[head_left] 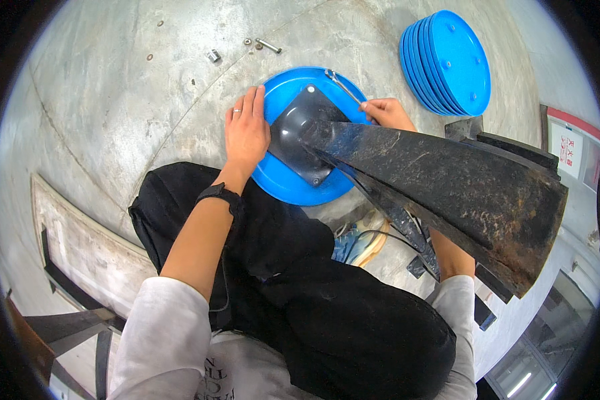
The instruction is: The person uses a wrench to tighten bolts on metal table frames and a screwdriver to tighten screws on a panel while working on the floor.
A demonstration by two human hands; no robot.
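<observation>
Nearest my camera, as far as I can judge, is the broad, rust-marked end of a black metal post (460, 183), slanting up from a dark square plate (292, 137). The plate lies on a blue disc (280, 185) on the floor, ahead of the knees.

My right hand (389, 112) grasps a wrench (344, 87), its head near the disc's upper rim, beside a corner of the plate. My left hand (248, 133) lies along the disc's left edge, fingers straight; I can't tell whether it pinches the rim, since the thumb is hidden.

What worries me is leverage: the post is long and looks heavy, so a knock on its high end could tip it or shift the plate across the disc, nipping the left fingers. If the wrench slips, the right knuckles could strike the post. The loose bolt (269, 46) and metal sleeve (213, 57) beyond the disc might roll if bumped.
</observation>
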